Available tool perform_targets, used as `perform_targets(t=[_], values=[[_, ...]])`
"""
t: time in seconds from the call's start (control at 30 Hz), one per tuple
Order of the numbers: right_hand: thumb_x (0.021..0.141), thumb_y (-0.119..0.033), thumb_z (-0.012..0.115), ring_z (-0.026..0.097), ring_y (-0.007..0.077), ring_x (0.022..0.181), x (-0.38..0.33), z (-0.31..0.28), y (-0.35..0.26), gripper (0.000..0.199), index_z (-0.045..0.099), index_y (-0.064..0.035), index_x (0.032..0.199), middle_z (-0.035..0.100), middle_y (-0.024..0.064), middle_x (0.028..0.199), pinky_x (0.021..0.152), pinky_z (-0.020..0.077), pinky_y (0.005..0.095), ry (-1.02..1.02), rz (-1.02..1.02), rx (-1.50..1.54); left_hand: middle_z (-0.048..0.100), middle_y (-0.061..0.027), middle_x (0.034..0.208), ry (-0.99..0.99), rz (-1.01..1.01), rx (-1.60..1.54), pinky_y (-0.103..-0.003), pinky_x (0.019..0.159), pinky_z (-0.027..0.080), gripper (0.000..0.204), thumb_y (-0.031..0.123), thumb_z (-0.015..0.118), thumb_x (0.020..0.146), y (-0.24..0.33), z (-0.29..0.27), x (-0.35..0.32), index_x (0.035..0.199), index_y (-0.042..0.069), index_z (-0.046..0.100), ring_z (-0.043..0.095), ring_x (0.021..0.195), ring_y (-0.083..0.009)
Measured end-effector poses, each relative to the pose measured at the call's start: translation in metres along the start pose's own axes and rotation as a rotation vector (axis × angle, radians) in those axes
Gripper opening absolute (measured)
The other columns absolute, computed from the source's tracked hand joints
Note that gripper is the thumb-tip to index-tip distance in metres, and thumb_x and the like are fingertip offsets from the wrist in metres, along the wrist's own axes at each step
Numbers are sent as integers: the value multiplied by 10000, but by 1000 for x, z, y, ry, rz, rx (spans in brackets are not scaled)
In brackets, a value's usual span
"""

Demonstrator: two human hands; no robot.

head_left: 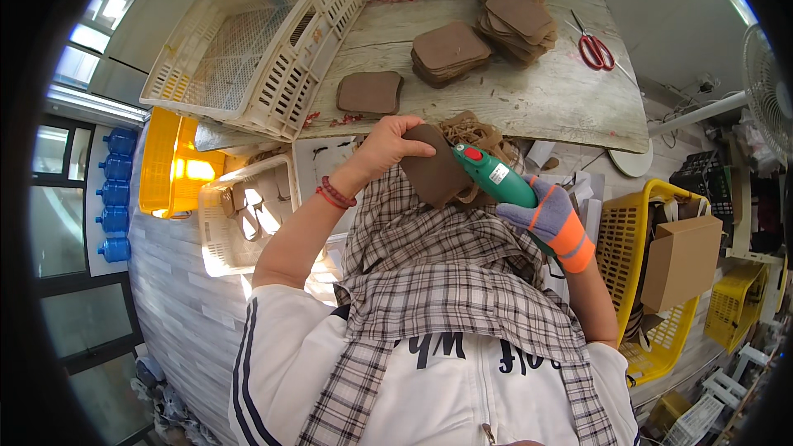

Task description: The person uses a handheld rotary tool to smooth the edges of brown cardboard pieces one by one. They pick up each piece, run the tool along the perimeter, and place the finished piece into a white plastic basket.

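Note:
My left hand, bare and with red bracelets at the wrist, pinches a brown flat piece between thumb and fingers above my lap. My right hand, in a purple-and-orange work glove, is wrapped round a green handheld power tool with a red button. The tool's front end meets the right edge of the brown piece; its working tip is hidden there. Behind them, a tangle of brown offcut strips lies on my plaid apron.
On the table ahead stand several stacks of brown pieces, a single pile and red-handled scissors. A white crate rests at its left. Yellow baskets flank me; a fan stands far right.

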State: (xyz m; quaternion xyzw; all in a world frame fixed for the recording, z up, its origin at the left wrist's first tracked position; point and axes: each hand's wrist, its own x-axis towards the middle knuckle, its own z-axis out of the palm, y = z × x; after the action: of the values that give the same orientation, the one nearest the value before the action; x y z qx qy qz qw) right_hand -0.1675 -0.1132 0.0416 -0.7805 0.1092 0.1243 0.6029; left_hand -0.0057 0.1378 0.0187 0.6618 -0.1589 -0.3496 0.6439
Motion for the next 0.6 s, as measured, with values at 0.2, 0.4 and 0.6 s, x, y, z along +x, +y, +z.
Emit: perform_targets(t=[0.2,0.4,0.6], values=[[728,-278,798,538,47,538,8,2,-9,453,598,6,1019,613,21,675,475,419,203,-60,43,103,669,-24,873,-57,-21,39,-225,704,492,204,-9,700,736,6,-1,2,933,-3,647,605,765,-78],[739,-215,788,546,51,553,26,11,-15,448,573,10,1061,614,19,701,469,424,193,-97,-10,118,664,-25,872,-132,-70,105,-221,728,484,191,-13,688,747,10,-10,7,933,2,646,599,787,-82],[745,-178,780,552,66,582,23,7,-14,464,556,34,1092,609,38,761,488,439,198,8,50,285,632,-80,1044,264,63,-58,-260,775,485,314,21,605,832,8,-75,21,1137,-35,552,604,884,-122]])
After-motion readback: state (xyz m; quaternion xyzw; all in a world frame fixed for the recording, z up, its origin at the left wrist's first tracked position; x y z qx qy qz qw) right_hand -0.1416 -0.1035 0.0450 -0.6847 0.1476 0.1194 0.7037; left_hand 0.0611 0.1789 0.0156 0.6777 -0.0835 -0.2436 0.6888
